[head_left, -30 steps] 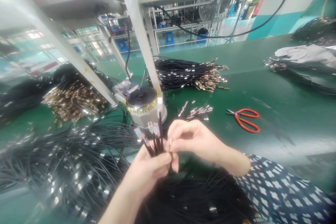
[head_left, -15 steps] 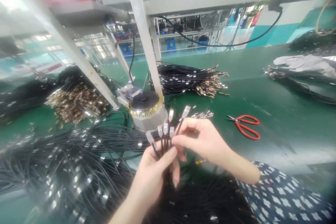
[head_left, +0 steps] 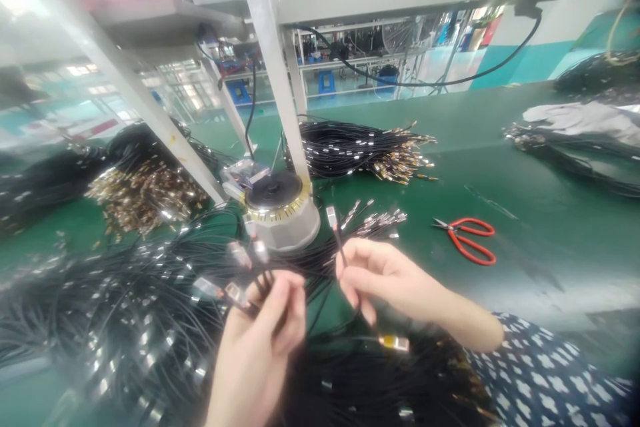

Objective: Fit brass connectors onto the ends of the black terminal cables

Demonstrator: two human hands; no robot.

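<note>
Left hand (head_left: 257, 347) grip closed round bunch of thin black cables (head_left: 240, 280), silver-tipped ends fanned out. Right hand (head_left: 385, 277) pinches single cable (head_left: 336, 230) upright above green desk (head_left: 525, 213).

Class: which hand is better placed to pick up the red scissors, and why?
Right. The right hand lies on the scissors' side; the left hand grips a cable bunch, farther away.

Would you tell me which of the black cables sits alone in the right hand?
The single cable pinched by the right hand, its silver tip pointing up; the others fan out from the left hand.
</note>
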